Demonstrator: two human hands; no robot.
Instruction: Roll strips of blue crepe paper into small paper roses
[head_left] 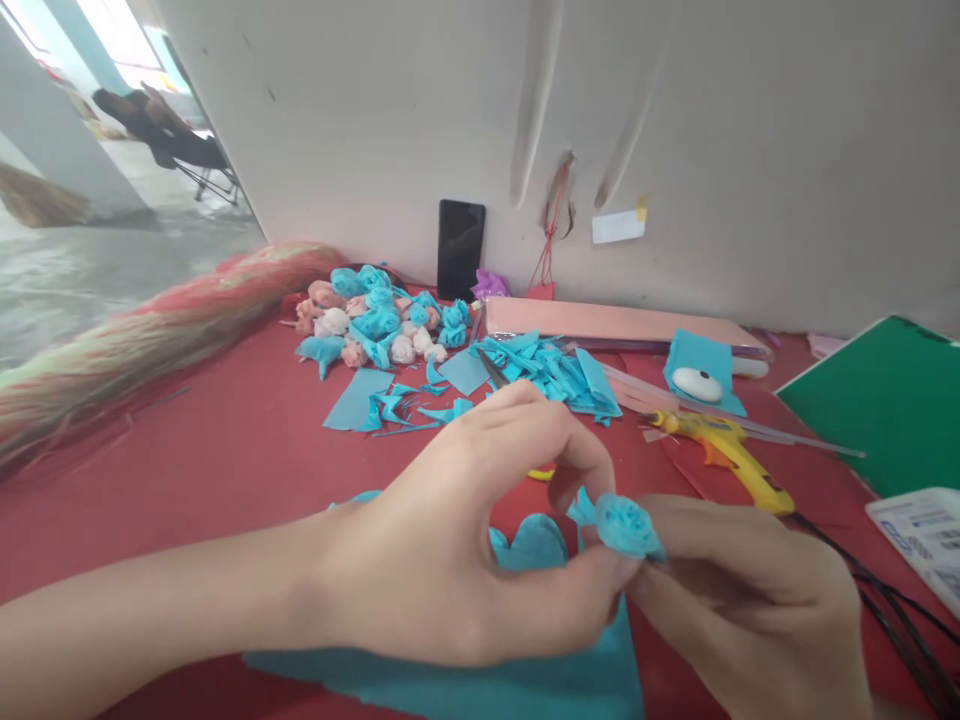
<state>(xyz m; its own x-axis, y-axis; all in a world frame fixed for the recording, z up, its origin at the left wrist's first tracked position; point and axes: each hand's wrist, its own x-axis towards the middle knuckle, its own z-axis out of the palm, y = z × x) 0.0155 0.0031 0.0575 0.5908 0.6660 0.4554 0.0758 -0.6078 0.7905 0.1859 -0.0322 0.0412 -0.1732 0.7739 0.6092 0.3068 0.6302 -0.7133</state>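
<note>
A small blue crepe-paper flower (626, 525) with a spiral centre is held up between both hands. My left hand (480, 540) reaches in from the left, its thumb and index finger bent round to the flower's near side and its left edge. The fingers of my right hand (750, 580) pinch the flower from the right. Beneath the hands lies a blue crepe-paper sheet (480, 690), and scallop-edged blue paper (536, 540) shows between the left thumb and fingers. A small yellow thing (541, 473) is partly hidden behind the left hand.
Finished paper flowers (375, 320) are heaped at the back left. Blue paper scraps (547, 370) lie mid-table. A yellow glue gun (724, 460), a white oval object (697, 384) and a green board (885, 400) are on the right. A phone (460, 248) leans against the wall.
</note>
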